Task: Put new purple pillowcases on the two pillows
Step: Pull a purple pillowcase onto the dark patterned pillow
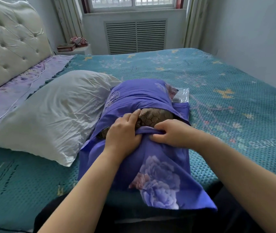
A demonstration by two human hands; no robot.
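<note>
Two pillows are in view, and neither is fully dressed. At frame centre, the dark pillow (152, 117), with a netted, scale-like patterned surface, sits mostly inside the purple pillowcase (139, 96); a band of it remains exposed at the opening. The left hand (123, 133) lies on the pillow with fingers extended along the upper hem, its thumb side bearing on the bunched lower flap. The right hand (170, 133) pinches that gathered flap edge, fingers curled around the fold. Judged status: first insertion nearly complete; closing the flap over the exposed band remains. The case is a thin, smooth, drapable fabric with a pale floral print (159, 180) toward lower centre. At centre left, the white pillow (55, 115), plump and creased, is uncovered and appears untouched. A clear plastic package (181, 95) lies just beyond the purple case. All rest on a teal textured bedspread (234, 115); a tufted cream headboard (11, 39) occupies the upper left.
</note>
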